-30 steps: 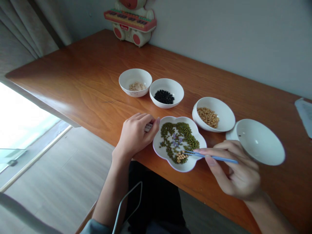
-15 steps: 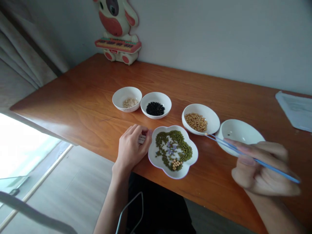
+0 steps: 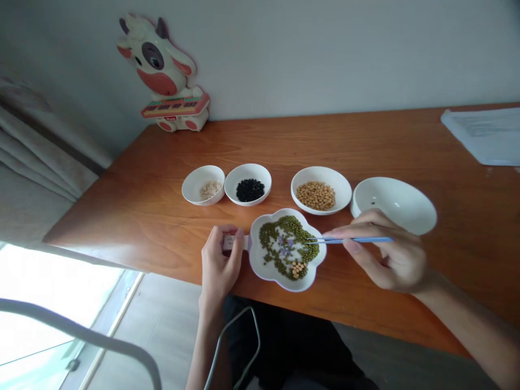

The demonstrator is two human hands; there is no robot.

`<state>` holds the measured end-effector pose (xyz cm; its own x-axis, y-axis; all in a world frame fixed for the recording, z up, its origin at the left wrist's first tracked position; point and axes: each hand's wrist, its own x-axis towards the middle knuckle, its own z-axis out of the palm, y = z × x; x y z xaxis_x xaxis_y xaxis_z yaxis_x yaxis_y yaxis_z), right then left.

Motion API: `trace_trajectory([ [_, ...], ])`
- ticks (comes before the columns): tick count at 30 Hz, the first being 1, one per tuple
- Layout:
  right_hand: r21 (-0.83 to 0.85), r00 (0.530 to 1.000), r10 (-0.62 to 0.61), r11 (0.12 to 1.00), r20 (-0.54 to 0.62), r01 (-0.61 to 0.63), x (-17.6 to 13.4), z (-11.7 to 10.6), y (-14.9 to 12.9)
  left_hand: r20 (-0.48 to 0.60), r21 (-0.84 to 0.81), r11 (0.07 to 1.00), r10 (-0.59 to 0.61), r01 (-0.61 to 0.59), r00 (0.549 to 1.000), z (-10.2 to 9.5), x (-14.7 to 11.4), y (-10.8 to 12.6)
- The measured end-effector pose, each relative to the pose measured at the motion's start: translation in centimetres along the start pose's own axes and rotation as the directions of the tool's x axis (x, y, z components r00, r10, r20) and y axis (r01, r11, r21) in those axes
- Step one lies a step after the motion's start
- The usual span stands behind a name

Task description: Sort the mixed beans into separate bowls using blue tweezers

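Two risks apply. Left hand (image 3: pixel 216 268) grips the handle (image 3: pixel 228 243) of the flower-shaped dish (image 3: pixel 264 272), lower centre of the frame; uneven wrist load could tilt the dish and spill the green beans (image 3: pixel 290 223). Right hand (image 3: pixel 392 254), right of centre, holds blue tweezers (image 3: pixel 365 239), tips at the beans; excess pinch could flick one out. Writing: the red label (image 3: pixel 170 118) on the toy keyboard (image 3: pixel 179 106), upper left, the handle marking and the printed sheet (image 3: pixel 483 132), upper right, are not reliably legible.
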<state>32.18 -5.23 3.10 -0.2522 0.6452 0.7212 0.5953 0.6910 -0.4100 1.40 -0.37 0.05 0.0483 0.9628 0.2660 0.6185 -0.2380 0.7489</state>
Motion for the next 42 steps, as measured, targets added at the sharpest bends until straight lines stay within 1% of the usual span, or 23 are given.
trace_trajectory([
  [4, 0.102, 0.993, 0.015, 0.994, 0.121, -0.028, 0.4, 0.4, -0.4, 0.015, -0.034, 0.999, -0.036, 0.036, 0.999, -0.4, -0.9, -0.4],
  [7, 0.158, 0.970, -0.007, 0.987, 0.243, -0.033, 0.5, 0.3, -0.3, 0.017, -0.037, 0.999, -0.033, 0.034, 0.999, -0.4, -1.1, -0.5],
  [9, 0.175, 0.958, -0.012, 0.984, 0.287, -0.040, 0.6, 0.3, 0.0, 0.009, -0.041, 0.999, -0.030, 0.031, 0.999, -0.3, -1.1, -0.6],
  [13, 0.168, 0.959, -0.002, 0.985, 0.283, -0.047, 0.5, 0.4, 0.2, 0.003, -0.051, 0.998, -0.027, 0.027, 1.000, -0.2, -1.0, -0.8],
  [17, 0.170, 0.966, -0.010, 0.985, 0.258, -0.035, 0.1, 0.6, 0.1, 0.070, -0.046, 0.999, -0.012, 0.015, 0.997, -0.2, -1.0, -0.9],
  [19, 0.169, 0.970, 0.007, 0.984, 0.244, -0.050, -0.2, 0.6, 0.1, 0.097, -0.047, 0.999, -0.006, 0.010, 0.995, -0.3, -1.0, -0.8],
  [22, 0.180, 0.971, 0.045, 0.980, 0.235, -0.089, -0.7, 0.3, 0.0, 0.106, -0.046, 0.999, 0.008, -0.003, 0.994, -0.2, -0.9, -0.6],
  [26, 0.225, 0.961, 0.077, 0.964, 0.266, -0.139, -0.8, 0.0, 0.0, 0.093, -0.016, 1.000, 0.018, -0.017, 0.995, -0.1, -0.7, -0.4],
  [30, 0.266, 0.956, 0.048, 0.955, 0.288, -0.128, -0.7, 0.1, -0.1, 0.103, 0.003, 1.000, 0.010, -0.010, 0.995, -0.2, -0.7, -0.4],
  [36, 0.272, 0.952, 0.027, 0.956, 0.305, -0.115, -0.8, 0.4, 0.0, 0.133, 0.018, 1.000, 0.015, -0.018, 0.991, -0.4, -0.7, -0.3],
  [42, 0.276, 0.947, 0.037, 0.952, 0.320, -0.131, -0.6, 0.7, 0.1, 0.159, 0.012, 1.000, -0.005, 0.003, 0.987, -0.4, -0.5, 0.0],
])
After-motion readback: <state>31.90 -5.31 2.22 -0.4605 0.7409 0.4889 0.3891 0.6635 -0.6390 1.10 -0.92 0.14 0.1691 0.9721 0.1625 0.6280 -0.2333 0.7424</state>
